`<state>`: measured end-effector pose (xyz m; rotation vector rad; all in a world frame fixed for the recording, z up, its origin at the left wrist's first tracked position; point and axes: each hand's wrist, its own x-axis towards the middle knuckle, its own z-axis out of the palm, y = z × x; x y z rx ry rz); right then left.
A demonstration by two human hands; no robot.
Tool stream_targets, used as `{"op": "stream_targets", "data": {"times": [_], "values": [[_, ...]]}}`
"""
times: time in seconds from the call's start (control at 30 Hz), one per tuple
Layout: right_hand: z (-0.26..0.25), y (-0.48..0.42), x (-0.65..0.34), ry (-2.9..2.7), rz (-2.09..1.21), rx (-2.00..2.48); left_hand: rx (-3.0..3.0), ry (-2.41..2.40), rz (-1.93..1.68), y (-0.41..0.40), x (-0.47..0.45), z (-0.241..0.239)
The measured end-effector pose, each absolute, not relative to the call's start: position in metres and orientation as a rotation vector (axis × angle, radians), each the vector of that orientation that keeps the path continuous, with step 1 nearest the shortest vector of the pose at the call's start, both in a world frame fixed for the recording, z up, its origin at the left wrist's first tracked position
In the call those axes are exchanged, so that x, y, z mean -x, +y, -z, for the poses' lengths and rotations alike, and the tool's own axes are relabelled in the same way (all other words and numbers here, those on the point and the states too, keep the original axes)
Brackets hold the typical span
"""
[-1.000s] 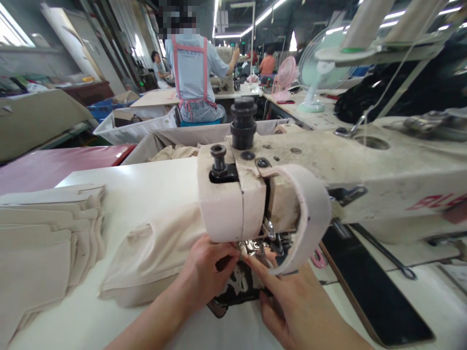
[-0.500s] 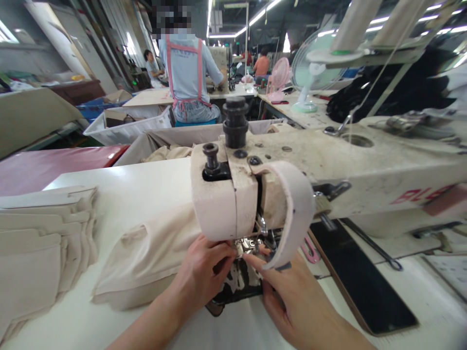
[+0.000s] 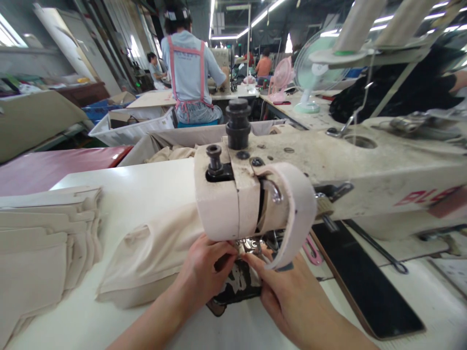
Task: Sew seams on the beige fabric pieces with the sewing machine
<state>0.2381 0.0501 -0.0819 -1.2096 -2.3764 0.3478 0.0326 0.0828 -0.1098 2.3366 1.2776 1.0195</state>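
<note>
L hand [image 3: 206, 265] curled, R hand [image 3: 295, 289] index out, nr presser foot [image 3: 248, 244], can't tell if gripping, beige cloth [image 3: 155, 250] at L

The bare left hand [image 3: 204, 267] and bare right hand [image 3: 294, 289] are near the shiny metal foot [image 3: 249, 244] of the cream sewing machine [image 3: 219, 209].

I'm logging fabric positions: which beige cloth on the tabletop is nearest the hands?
The rumpled cloth beside the left hand; the layered stack lies farther off, at the view's left edge.

Near table [image 3: 156, 180]: one cloth bundle [image 3: 146, 257], one cloth pile [image 3: 32, 262]; two fans [image 3: 317, 68] [image 3: 282, 78], two thread cones [image 3: 359, 29] [image 3: 401, 24].
</note>
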Motion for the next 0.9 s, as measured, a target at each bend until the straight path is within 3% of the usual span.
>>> {"op": "stream_targets", "data": {"times": [0.9], "values": [[0.082,0.049,-0.238,-2.324,-0.354,1.235,-2.165,1.473,-1.014,0.104,-0.03,0.096]]}}
